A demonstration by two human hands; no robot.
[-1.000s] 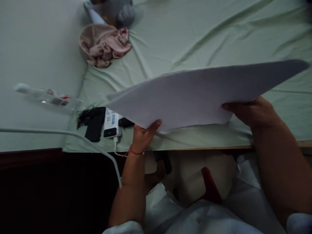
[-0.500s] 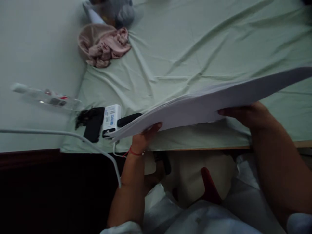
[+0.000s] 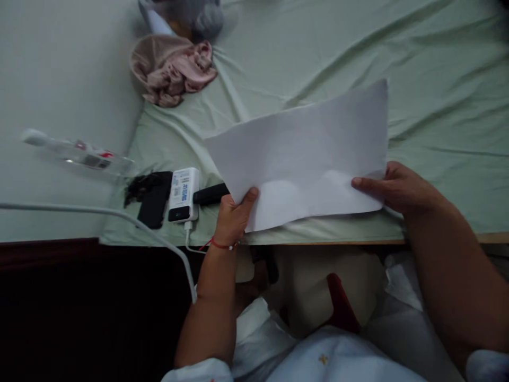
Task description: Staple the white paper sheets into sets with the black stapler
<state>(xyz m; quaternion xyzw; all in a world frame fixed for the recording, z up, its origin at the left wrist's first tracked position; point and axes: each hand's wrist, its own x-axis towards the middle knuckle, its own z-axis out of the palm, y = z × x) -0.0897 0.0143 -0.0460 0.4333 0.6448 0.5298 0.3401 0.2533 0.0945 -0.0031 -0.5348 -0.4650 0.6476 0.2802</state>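
White paper sheets are held up over the near edge of a bed or table covered in pale green cloth. My left hand grips their lower left corner, thumb on the upper face and fingers hidden beneath. At the lower right, my right hand pinches the sheets, its thumb also on top. The facing side looks blank. Beside my left hand lies a black object, partly behind the paper.
A white power bank with a cable, a black phone and a dark tangled item lie left. Further left is a clear bottle. Pink cloth lies at the back left; a grey cable arcs across the front left.
The sheets have tilted from nearly edge-on to show their broad face, and their far right end has come in. My left hand has moved up slightly, uncovering more of the power bank.
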